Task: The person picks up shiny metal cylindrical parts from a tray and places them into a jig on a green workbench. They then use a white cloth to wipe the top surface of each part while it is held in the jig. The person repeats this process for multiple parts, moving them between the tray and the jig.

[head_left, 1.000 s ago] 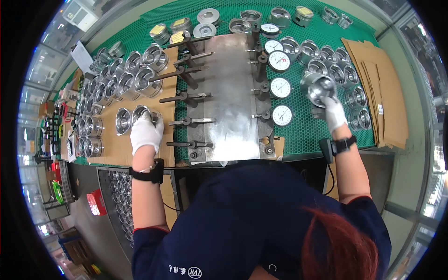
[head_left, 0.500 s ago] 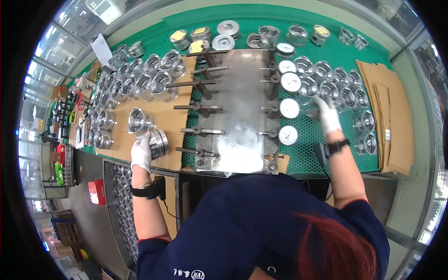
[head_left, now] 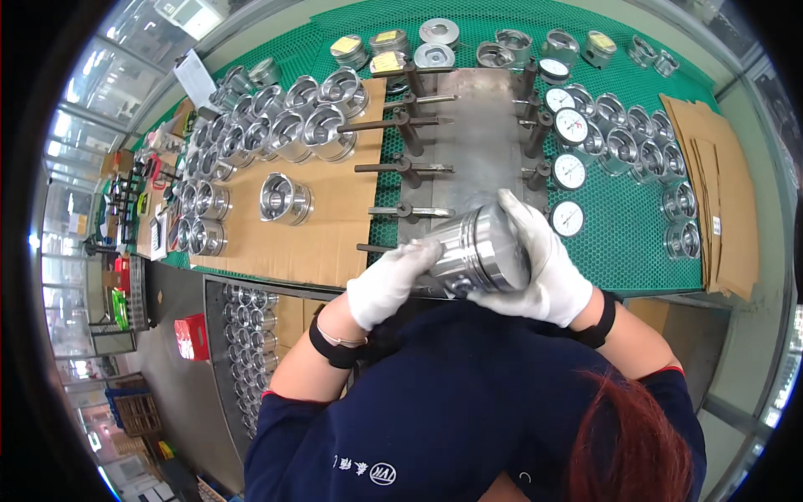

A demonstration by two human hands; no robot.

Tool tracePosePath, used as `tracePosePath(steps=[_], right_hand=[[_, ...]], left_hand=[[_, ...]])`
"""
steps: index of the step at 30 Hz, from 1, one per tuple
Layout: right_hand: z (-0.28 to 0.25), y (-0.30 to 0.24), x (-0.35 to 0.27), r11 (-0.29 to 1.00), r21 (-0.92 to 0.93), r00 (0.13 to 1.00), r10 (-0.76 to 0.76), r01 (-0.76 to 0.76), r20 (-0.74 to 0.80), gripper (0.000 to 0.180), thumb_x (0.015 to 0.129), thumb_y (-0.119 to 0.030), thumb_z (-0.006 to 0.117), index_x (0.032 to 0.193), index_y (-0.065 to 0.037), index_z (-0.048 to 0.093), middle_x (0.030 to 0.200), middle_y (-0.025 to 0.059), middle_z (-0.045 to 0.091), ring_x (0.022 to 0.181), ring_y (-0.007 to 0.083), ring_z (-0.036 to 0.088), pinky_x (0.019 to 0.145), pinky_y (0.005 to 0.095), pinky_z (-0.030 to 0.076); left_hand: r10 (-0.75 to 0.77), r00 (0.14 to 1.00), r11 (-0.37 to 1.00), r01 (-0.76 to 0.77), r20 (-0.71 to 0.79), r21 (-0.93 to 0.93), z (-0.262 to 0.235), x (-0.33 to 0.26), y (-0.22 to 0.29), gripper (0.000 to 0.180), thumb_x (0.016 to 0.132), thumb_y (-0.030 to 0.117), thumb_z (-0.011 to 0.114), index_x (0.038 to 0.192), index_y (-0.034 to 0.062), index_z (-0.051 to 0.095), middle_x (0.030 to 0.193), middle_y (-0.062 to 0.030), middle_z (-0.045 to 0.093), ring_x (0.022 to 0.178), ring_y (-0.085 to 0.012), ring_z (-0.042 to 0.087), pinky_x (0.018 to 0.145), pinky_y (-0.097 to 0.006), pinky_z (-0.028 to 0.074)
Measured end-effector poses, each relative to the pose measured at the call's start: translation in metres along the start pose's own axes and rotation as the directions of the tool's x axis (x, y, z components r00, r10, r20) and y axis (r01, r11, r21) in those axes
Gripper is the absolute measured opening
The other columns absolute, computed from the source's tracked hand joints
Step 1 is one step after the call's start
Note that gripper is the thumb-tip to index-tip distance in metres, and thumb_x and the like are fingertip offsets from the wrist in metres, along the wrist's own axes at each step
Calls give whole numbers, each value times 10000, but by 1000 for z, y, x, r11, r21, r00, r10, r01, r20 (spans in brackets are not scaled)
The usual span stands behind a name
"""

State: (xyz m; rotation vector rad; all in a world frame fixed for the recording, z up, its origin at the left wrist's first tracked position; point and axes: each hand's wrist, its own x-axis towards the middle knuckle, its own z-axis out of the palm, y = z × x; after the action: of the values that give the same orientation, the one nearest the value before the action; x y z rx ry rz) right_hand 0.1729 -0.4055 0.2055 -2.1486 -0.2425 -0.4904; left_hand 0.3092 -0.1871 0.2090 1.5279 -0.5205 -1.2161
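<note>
A shiny metal piston, tilted on its side, is held between both white-gloved hands above the near end of a steel plate. My left hand is closed on its left, open-skirt end. Around the crown end on the right curls my right hand, thumb on top and fingers underneath. A single piston stands on the brown cardboard to the left. Posts with clamped rods line the plate's left side, and several dial gauges sit along its right side.
Several rows of pistons fill the far left cardboard. More pistons stand on the green mat at right, beside stacked cardboard sheets. Pistons with yellow labels are at the back. A bin of pistons sits below left.
My left hand has lifted the piston off the cardboard and carried it right. My right hand has come in from the right-hand pistons and now grips it too.
</note>
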Motion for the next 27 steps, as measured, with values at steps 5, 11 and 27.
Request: tracePosePath(steps=[5,11,27], right_hand=[[-2,12,6,945,-254,950,256,-207,177,1078,639,-208,897,1536,-27,327,1238,253,532,1095,430,571,963,450,490],[8,19,-4,955,-285,994,99,-83,44,1024,684,-107,834,1543,-5,285,1321,274,522,1175,455,561,981,462,496],[22,30,-43,406,408,554,747,-818,368,968,924,-73,697,1614,-8,21,1031,125,682,788,164,693,635,292,591]], left_hand=[[462,880,543,-177,-115,821,5,17,-4,673,826,164,752,1409,-14,467,1219,-222,631,1087,-374,640,972,-421,504],[631,771,283,-334,88,899,24,52,-11,939,704,272,869,1472,17,394,1314,-231,556,1193,-416,557,1015,-489,448],[672,741,464,-427,6,776,13,86,-24,1111,617,124,910,1550,94,306,1435,-254,479,1321,-447,484,1092,-477,440]])
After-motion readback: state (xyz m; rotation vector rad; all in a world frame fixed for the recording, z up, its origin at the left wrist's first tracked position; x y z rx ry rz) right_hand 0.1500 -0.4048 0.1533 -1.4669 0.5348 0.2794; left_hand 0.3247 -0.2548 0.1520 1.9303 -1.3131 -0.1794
